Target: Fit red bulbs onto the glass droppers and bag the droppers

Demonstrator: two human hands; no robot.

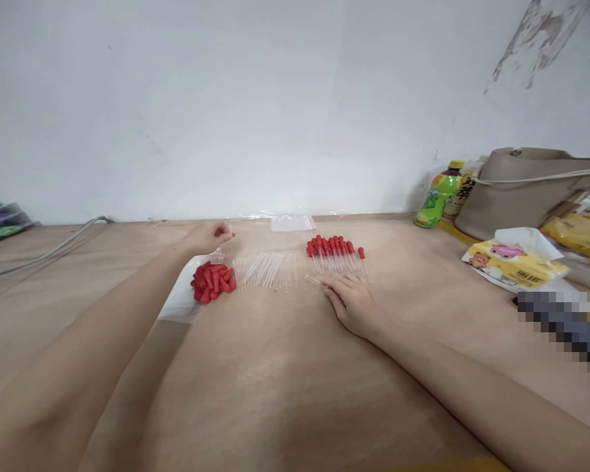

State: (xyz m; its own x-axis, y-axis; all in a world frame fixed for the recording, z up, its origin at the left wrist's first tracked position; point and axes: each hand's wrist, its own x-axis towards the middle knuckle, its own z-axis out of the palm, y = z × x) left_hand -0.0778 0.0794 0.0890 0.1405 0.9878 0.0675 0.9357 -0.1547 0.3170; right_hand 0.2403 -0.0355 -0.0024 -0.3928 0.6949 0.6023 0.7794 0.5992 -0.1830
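Left forearm (93,341) foremost; tube (313,280) juts leftward from right hand (353,303).

The surface (255,387) gives room at lower centre; bottle (435,202), bag (511,206) and, seemingly, a pixelated object (565,328) obstruct the right.

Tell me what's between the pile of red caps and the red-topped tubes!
Clear tubes lie between the red caps and the red-topped tubes, in the head view.
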